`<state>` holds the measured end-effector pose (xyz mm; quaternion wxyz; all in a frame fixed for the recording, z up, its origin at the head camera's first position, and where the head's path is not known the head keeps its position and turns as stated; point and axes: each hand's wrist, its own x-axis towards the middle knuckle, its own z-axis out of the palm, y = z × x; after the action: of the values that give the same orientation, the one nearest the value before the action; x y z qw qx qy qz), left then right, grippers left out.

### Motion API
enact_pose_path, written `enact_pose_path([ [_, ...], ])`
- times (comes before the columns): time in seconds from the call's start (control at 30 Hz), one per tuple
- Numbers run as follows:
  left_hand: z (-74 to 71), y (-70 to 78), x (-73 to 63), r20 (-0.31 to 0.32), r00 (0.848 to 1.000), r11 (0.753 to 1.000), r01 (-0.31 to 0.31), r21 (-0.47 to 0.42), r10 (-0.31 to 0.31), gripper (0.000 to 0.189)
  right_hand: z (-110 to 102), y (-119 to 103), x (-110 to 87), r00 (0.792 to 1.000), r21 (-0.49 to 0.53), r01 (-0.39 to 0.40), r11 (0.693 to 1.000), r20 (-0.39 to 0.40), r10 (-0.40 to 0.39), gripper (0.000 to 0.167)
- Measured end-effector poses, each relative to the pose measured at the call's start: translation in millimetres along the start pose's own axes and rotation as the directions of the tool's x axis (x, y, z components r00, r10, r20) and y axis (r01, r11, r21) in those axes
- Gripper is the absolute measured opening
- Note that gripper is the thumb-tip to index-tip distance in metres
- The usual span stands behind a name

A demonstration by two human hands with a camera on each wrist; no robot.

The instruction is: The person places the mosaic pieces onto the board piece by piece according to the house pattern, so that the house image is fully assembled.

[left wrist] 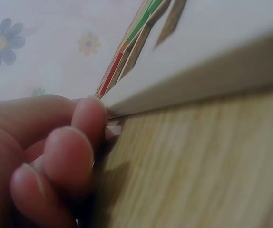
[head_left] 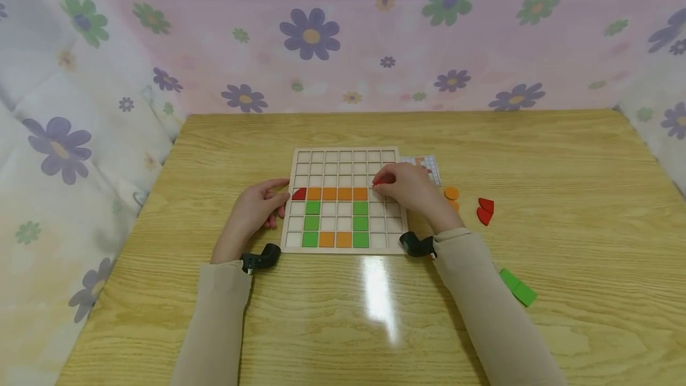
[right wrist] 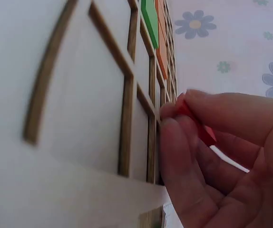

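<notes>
A wooden grid board (head_left: 343,251) lies on the table, with orange squares (head_left: 337,194), green squares (head_left: 361,223) and one red quarter-circle tile (head_left: 299,194) set in its cells. My right hand (head_left: 409,189) pinches a small red tile (right wrist: 196,118) between thumb and fingers, close over the cell just right of the orange row. Its outline is partly hidden by the fingertips. At the board's left edge is my left hand (head_left: 254,213), thumb and index fingertips right at the rim, the other fingers (left wrist: 67,154) loosely bent beside the board.
A printed pattern card (head_left: 433,165) sticks out behind my right hand. To the right lie orange round tiles (head_left: 451,193), two red quarter-circle tiles (head_left: 485,214) and green tiles (head_left: 518,287) beside my right sleeve. A flowered cloth (head_left: 354,34) hangs behind the table (head_left: 321,326).
</notes>
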<state>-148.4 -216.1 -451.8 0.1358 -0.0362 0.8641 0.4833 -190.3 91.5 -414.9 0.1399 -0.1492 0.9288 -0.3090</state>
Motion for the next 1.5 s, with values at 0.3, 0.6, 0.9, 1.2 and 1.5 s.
enact_pose_path([
  [0.3, -0.2, 2.0, -0.8, 0.004, 1.0, 1.0, 0.014, -0.01, -0.014, 0.041, 5.2, -4.4, 0.8, 0.999, -0.032, -0.032, 0.999, 0.027, 0.033, 0.008],
  [0.6, 0.3, 0.5, 0.8, 0.0, 1.0, 1.0, 0.001, -0.013, -0.001, 0.04, 6.1, -8.7, -4.0, 0.997, -0.069, -0.061, 0.996, 0.035, 0.064, 0.012],
  [0.9, 0.7, 0.2, 0.7, -0.005, 1.0, 1.0, -0.002, -0.017, 0.002, 0.04, 7.2, -8.6, -5.9, 0.99, -0.039, -0.11, 0.993, 0.088, 0.113, 0.02],
  [1.2, 0.4, 1.5, -1.1, -0.007, 1.0, 0.999, -0.006, -0.033, 0.006, 0.04, 6.5, -8.3, -6.4, 0.992, -0.149, -0.112, 0.983, 0.044, 0.12, 0.021],
  [1.5, -0.4, 1.1, 0.2, -0.006, 1.0, 1.0, 0.002, -0.021, -0.002, 0.04, 0.5, -2.9, -6.5, 0.991, -0.108, -0.085, 0.991, 0.095, 0.096, 0.021],
])
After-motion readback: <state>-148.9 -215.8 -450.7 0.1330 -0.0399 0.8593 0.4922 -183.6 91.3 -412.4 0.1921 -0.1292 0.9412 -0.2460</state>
